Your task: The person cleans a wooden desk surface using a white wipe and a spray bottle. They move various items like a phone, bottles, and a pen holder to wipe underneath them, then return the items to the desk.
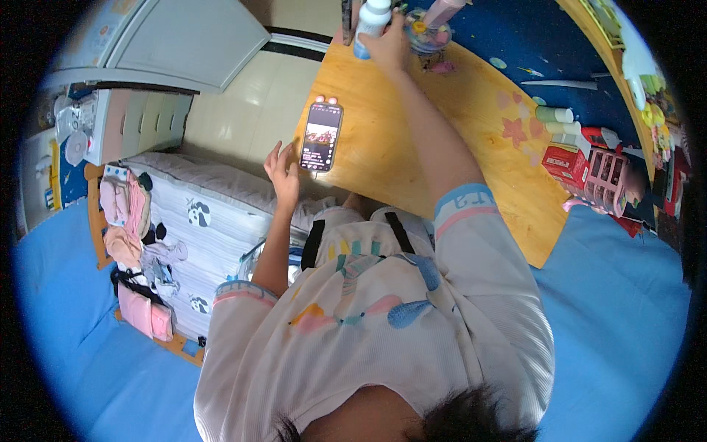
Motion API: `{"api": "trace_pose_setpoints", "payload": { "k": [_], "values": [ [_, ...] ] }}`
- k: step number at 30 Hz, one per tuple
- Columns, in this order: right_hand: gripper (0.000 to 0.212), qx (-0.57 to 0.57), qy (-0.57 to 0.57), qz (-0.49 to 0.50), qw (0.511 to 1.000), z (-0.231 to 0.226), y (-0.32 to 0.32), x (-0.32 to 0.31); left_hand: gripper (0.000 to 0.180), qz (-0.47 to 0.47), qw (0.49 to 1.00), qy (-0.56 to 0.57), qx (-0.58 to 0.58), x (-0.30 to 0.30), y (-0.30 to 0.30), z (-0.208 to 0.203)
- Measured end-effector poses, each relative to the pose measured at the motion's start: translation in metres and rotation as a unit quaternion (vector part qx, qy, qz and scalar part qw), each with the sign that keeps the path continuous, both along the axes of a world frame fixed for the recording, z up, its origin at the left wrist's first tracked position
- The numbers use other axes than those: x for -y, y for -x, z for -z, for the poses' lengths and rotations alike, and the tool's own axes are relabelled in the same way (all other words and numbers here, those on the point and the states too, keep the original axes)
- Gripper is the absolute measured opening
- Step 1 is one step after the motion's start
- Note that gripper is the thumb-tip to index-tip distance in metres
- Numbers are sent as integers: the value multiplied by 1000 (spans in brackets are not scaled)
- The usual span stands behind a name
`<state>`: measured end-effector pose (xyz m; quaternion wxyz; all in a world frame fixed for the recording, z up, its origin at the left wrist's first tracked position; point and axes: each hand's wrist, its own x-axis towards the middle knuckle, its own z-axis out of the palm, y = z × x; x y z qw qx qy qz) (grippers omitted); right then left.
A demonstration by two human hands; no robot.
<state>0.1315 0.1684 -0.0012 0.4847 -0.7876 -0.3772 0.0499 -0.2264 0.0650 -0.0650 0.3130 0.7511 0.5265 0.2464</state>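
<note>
My right hand [390, 50] reaches to the far end of the wooden table, its thumb and fingers round a white and blue bottle [372, 26] with a white cap. Just right of that hand is a clear round container [429, 37] of small colourful things, with a pink tube-like object [445, 12] above it. My left hand [283, 171] is at the table's left edge, fingers apart and holding nothing. Beside it a phone [322, 140] with its screen lit lies on the table.
The wooden table [471, 155] stretches away before me. On its right side are a red box [565, 163], a pink rack [607, 180] and pale green rolls [554, 115]. Left of me, a bed [213, 243] holds folded clothes [127, 199]. A drawer cabinet [147, 121] stands farther off.
</note>
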Motion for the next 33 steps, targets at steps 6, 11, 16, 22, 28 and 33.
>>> {"api": "trace_pose_setpoints", "payload": {
  "k": [6,11,16,22,28,33],
  "values": [
    [59,-131,-7,-43,990,-34,5,58,44,-19,1000,6,14,4,-15,-11],
    [55,-297,-156,-5,942,-21,-35,162,41,-49,999,-4,-2,0,-11,5],
    [60,-131,-160,123,971,-9,-137,300,34,-80,996,-16,29,1,-9,20],
    [73,-1,-61,290,955,6,-269,419,18,-194,948,92,233,31,-18,50],
    [71,-16,-24,372,928,-21,-314,440,23,-156,979,44,126,60,-45,28],
    [62,41,-14,371,927,-9,-353,438,23,-149,985,1,86,70,-57,23]
  ]
}}
